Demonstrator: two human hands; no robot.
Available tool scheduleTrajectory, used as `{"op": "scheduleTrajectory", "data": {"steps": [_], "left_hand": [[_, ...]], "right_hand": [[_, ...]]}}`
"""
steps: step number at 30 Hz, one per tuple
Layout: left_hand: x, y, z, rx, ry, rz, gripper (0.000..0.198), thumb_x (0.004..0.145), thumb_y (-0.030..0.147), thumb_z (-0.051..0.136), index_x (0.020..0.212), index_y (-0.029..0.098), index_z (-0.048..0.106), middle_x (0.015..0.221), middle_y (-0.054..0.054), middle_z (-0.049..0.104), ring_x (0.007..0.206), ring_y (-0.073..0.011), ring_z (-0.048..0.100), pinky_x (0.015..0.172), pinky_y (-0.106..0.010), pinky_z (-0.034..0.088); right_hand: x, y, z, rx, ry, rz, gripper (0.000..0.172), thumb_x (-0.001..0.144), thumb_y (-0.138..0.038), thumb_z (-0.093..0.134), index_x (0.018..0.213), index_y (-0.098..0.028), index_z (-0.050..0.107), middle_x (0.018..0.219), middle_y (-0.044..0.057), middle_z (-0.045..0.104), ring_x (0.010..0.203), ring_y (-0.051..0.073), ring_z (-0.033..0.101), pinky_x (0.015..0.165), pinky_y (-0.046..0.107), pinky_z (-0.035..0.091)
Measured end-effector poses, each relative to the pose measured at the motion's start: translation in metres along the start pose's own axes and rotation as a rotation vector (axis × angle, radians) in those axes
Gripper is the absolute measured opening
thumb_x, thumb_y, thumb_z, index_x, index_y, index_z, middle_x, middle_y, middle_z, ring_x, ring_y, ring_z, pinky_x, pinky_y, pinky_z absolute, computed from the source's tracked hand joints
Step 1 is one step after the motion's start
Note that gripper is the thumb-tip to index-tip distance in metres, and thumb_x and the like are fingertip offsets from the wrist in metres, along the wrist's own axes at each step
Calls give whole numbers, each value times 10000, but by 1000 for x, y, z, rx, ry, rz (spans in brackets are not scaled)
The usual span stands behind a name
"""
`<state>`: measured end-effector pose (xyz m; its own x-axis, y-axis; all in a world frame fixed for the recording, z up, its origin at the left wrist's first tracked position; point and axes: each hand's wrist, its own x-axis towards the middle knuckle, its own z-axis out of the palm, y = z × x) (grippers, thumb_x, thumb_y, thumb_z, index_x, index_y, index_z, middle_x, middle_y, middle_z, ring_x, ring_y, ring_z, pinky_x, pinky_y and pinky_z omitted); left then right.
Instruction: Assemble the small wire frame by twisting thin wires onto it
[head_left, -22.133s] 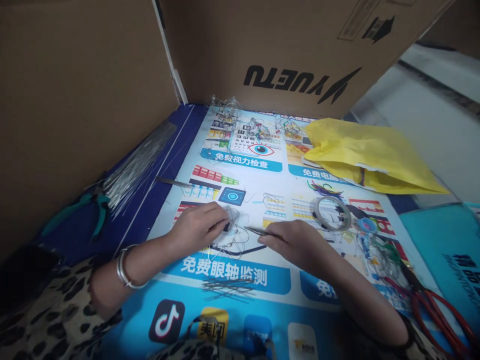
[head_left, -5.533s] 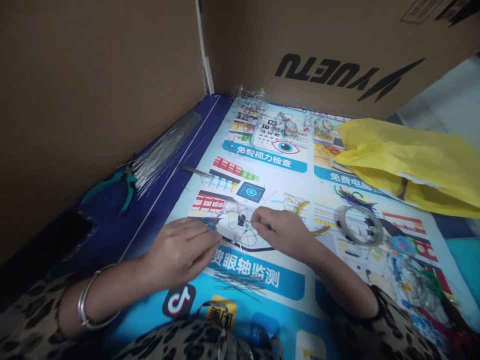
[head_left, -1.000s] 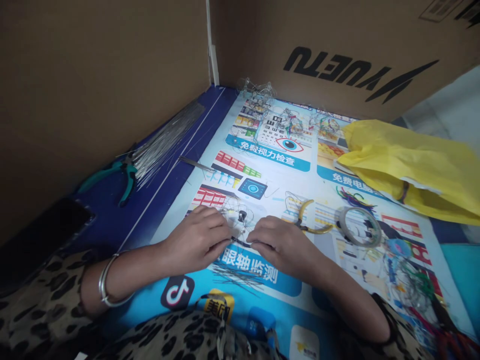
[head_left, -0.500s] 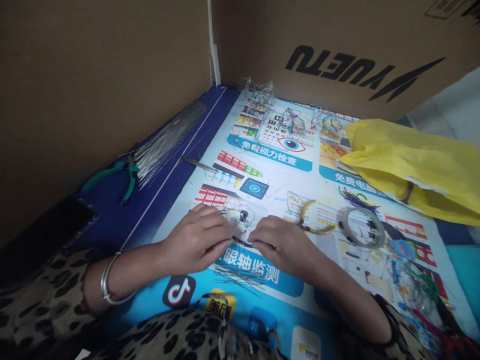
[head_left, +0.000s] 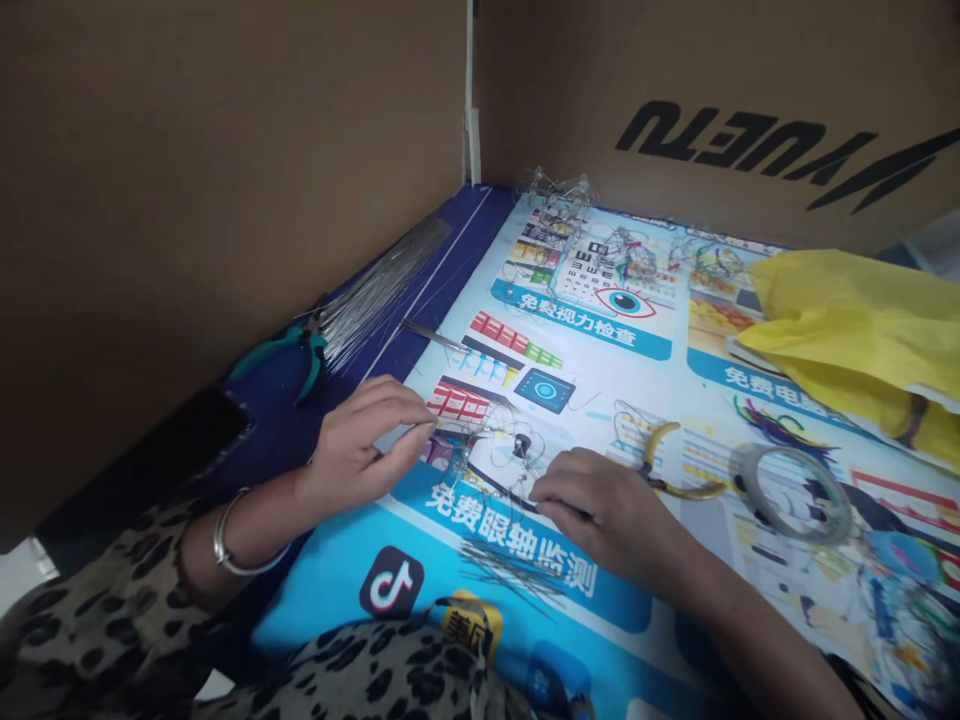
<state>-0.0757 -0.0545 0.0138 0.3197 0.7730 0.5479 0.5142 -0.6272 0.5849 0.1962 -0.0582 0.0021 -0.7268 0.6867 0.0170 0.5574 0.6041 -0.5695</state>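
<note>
Between my hands lies a thin wire piece bent into loops, with small beads and a dark bead on it. My left hand is to its left, thumb and forefinger pinched on a fine wire end that runs toward the loops. On the right side, my right hand is closed, its fingertips pinching the edge of the looped wire; the exact spot is hidden. Below them rests a small bundle of short dark wires. Just beyond my right hand are yellow-handled pliers.
Green-handled pliers and a sheaf of long wires lie at left, near tweezers. At right are a tape roll, colored strands and a yellow bag. Cardboard walls stand behind.
My hands have moved apart; the left has lifted away up and left from the looped wire. The view has shifted, so the table things appear farther right and slightly lower.
</note>
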Motion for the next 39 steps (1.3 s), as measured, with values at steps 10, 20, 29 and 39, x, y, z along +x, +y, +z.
{"op": "scheduleTrajectory", "data": {"steps": [10, 20, 29, 39], "left_hand": [[-6, -11, -4, -67, -212, 36, 118, 802, 106, 517, 859, 159, 605, 773, -43, 634, 737, -146, 562, 704, -319, 450], [-8, -14, -2, -62, -358, 73, 222, 799, 100, 478, 954, 174, 618, 851, -57, 641, 802, -166, 572, 744, -330, 447], [-13, -18, 0, -1, -471, 103, 272, 784, 78, 457, 947, 201, 636, 927, -52, 626, 878, -171, 557, 806, -343, 431], [-13, -19, 0, 34, -511, 112, 290, 762, 45, 466, 950, 206, 619, 946, -46, 611, 914, -180, 540, 823, -343, 416]], "right_hand": [[2, 0, -1, -13, -16, -5, 210, 864, -169, 434, 801, -203, 631, 739, 34, 615, 746, 143, 533, 673, 261, 392], [4, 0, 0, -23, 1, -20, 194, 848, -162, 454, 778, -205, 630, 720, 23, 620, 726, 135, 540, 667, 252, 390], [4, -1, 0, -14, -22, 10, 196, 846, -163, 449, 781, -202, 630, 735, 23, 617, 742, 139, 534, 682, 260, 392], [5, -1, -1, -16, -9, -6, 194, 849, -158, 458, 768, -200, 630, 725, 23, 617, 739, 138, 537, 678, 256, 386]]}}
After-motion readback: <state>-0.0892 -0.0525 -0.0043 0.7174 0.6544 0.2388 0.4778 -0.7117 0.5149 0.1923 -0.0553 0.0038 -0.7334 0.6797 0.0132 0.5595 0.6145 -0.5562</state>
